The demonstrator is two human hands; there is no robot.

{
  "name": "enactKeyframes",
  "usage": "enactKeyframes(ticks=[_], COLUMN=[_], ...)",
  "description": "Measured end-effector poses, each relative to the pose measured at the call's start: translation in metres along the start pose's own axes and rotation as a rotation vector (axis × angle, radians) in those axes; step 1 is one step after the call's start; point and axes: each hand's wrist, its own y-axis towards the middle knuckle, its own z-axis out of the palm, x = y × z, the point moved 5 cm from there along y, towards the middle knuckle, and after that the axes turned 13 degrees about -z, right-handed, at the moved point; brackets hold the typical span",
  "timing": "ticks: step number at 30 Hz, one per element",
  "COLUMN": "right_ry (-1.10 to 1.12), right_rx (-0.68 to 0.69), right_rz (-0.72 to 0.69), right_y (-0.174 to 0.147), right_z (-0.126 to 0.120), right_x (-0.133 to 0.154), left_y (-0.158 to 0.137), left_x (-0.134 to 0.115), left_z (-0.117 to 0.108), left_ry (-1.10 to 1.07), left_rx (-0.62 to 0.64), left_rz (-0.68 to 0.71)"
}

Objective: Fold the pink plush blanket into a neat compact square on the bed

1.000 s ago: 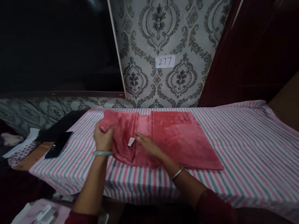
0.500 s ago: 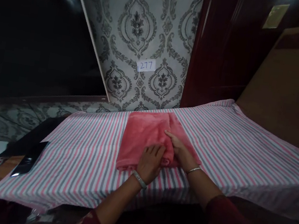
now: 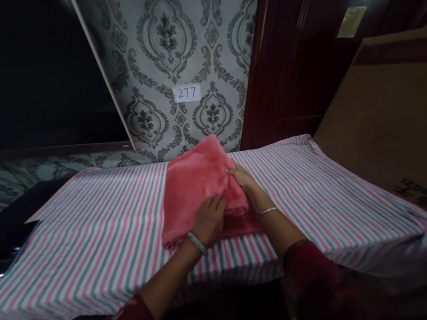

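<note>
A coral-red plush towel (image 3: 197,176) lies folded on the striped cloth, with one flap partly lifted on its right side. My left hand (image 3: 210,218) has its fingers curled onto the near part of that flap and wears a bangle. On the flap's right edge, my right hand (image 3: 245,182) holds the fabric with the thumb on top. The other fingers of that hand are partly hidden behind the fold. A flat layer of the same towel shows beneath the flap, close to the table's front edge.
A pink, grey and white striped cloth (image 3: 106,224) covers the table. To the left are a large dark screen (image 3: 37,67) and a shiny black flat object (image 3: 6,257). A cardboard box (image 3: 403,114) stands at the right, and a patterned wall bears a paper label (image 3: 187,92).
The towel's right flap has been shifted and raised slightly toward the wall, its far corner now pointing up. Both hands keep their hold. The camera view has swung to the right.
</note>
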Motion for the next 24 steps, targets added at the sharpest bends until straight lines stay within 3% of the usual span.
enactKeyframes(ticks=[4, 8, 14, 19, 21, 24], right_ry=[0.032, 0.109, 0.102, -0.054, -0.087, -0.101], right_rx=[-0.038, -0.062, -0.05, -0.161, -0.165, -0.149], right_rz=[0.068, 0.115, 0.082, 0.11, 0.161, 0.192], right_y=[-0.033, -0.034, -0.014, -0.026, -0.032, -0.035], right_z=[-0.022, -0.023, -0.025, -0.048, -0.053, -0.056], right_x=[-0.031, -0.047, -0.032, -0.028, -0.034, -0.041], left_y=[-0.014, -0.017, -0.012, -0.013, -0.016, -0.026], left_x=[-0.012, -0.009, -0.006, -0.022, -0.023, -0.006], left_z=[0.03, 0.03, 0.023, 0.032, 0.025, -0.003], left_ry=[0.041, 0.0, -0.054, -0.054, -0.129, -0.298], left_rx=[0.074, 0.052, -0.011, 0.118, 0.144, 0.086], left_rz=[0.091, 0.095, 0.074, 0.108, 0.108, 0.091])
